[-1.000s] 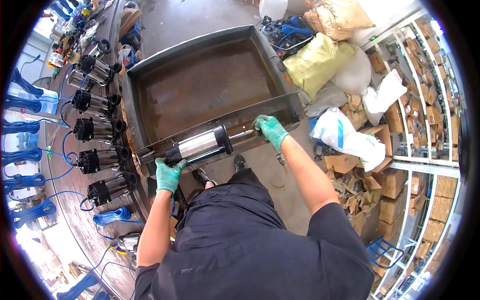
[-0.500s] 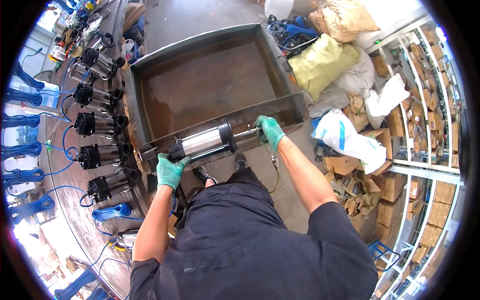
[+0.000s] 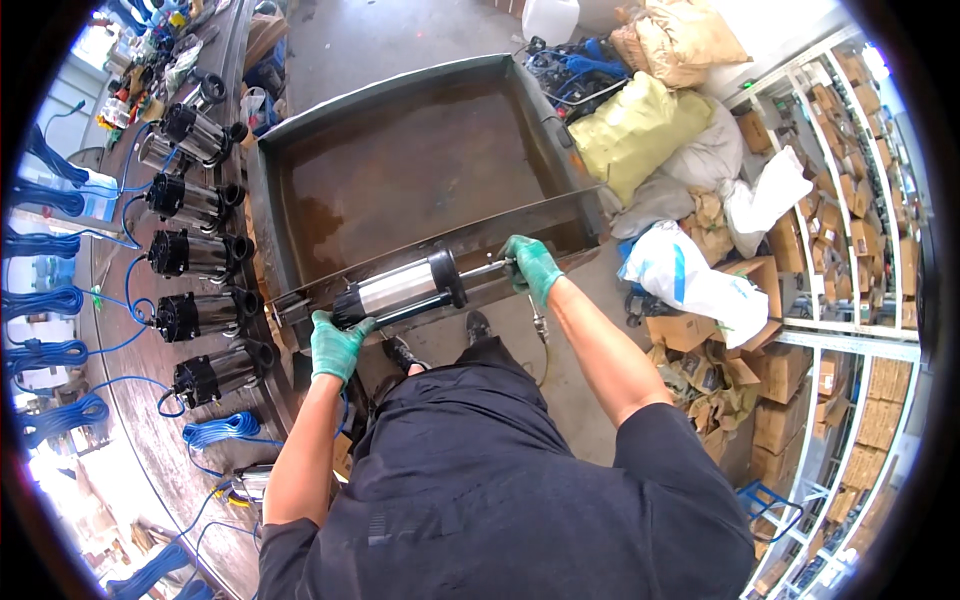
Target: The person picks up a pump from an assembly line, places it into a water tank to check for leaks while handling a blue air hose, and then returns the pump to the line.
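Note:
A submersible pump (image 3: 398,287) with a steel body and black ends lies sideways along the near ledge of a metal water tank (image 3: 272,220). My left hand (image 3: 338,346), in a green glove, is closed on the pump's black left end, thumb stretched along it. From the right end sticks out a metal pipe fitting (image 3: 484,270). My right hand (image 3: 532,266), gloved in green too, grips this fitting at its outer end. A thin hose (image 3: 545,360) with a metal connector (image 3: 540,325) hangs below that hand. Both palms are hidden.
Several similar pumps (image 3: 200,255) with blue cables stand in a row on the workbench (image 3: 130,350) at left. Brown water (image 3: 410,180) covers the tank floor. Sacks (image 3: 640,130), cardboard boxes (image 3: 780,400) and a loaded shelf rack (image 3: 850,345) are at right.
The view has shifted slightly. Both hands keep their hold on the pump and its fitting, and the pump lies along the ledge as before.

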Demonstrator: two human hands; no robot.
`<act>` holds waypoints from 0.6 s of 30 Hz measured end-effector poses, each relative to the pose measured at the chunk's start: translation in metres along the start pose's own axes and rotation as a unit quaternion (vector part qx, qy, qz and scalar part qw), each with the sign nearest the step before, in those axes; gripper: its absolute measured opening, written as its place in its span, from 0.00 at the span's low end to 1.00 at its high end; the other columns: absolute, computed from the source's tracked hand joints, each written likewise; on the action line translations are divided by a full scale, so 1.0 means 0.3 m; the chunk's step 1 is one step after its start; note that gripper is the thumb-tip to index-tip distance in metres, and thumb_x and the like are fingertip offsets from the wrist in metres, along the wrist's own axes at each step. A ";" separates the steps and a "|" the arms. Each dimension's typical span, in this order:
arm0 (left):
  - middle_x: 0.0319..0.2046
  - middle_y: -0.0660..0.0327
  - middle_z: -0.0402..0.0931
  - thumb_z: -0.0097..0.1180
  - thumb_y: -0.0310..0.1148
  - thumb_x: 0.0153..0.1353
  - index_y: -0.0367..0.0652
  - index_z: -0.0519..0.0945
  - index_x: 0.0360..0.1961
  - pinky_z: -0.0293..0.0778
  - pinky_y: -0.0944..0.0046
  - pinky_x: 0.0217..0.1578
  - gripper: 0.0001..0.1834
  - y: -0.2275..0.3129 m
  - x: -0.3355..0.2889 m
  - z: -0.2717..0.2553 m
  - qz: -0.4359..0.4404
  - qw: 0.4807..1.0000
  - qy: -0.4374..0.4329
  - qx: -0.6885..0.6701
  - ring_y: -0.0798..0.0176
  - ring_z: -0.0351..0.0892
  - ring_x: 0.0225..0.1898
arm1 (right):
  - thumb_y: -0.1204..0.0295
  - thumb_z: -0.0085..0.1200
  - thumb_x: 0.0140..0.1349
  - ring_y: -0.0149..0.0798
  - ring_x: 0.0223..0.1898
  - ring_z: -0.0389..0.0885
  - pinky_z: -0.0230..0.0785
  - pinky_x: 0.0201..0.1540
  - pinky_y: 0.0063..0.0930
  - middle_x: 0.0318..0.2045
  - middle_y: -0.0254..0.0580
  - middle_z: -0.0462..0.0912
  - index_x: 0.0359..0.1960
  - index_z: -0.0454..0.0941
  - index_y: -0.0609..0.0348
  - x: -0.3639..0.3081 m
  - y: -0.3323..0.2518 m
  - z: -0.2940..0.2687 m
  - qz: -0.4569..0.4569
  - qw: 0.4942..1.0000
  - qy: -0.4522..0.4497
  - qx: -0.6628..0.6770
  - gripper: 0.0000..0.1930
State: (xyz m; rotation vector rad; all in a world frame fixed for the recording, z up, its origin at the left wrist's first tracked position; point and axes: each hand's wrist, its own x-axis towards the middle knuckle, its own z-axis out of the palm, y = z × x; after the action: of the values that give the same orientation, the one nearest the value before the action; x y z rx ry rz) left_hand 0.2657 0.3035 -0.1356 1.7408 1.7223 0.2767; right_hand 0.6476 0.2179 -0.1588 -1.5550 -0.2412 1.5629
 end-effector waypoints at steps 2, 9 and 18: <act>0.46 0.41 0.83 0.80 0.50 0.48 0.28 0.69 0.53 0.78 0.54 0.50 0.45 -0.088 0.016 0.035 0.023 0.999 0.006 -0.045 0.47 0.85 0.47 | 0.72 0.46 0.68 0.28 0.17 0.67 0.59 0.19 0.26 0.22 0.34 0.75 0.41 0.76 0.55 -0.019 -0.011 -0.022 -0.030 0.999 -0.036 -0.023 0.06; 0.43 0.44 0.83 0.80 0.47 0.50 0.29 0.67 0.55 0.77 0.55 0.48 0.44 -0.062 -0.005 0.058 0.019 0.997 0.019 -0.075 0.50 0.84 0.44 | 0.71 0.47 0.71 0.56 0.46 0.85 0.77 0.49 0.47 0.47 0.59 0.84 0.59 0.69 0.62 -0.019 -0.179 -0.434 -0.177 0.799 0.157 -0.553 0.17; 0.48 0.44 0.81 0.78 0.48 0.50 0.27 0.65 0.59 0.77 0.53 0.50 0.48 -0.009 -0.056 0.020 -0.013 0.996 0.031 -0.088 0.47 0.83 0.47 | 0.63 0.56 0.64 0.58 0.48 0.86 0.79 0.49 0.51 0.44 0.58 0.87 0.38 0.88 0.56 0.157 -0.306 -0.421 -0.117 0.619 0.239 -0.739 0.13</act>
State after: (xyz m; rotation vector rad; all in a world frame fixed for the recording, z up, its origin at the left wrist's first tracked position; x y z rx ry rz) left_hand 0.2652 0.2853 -0.1367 1.5953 1.7087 0.4620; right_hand 0.8076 0.2487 -0.1538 -2.8617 -1.6460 0.3886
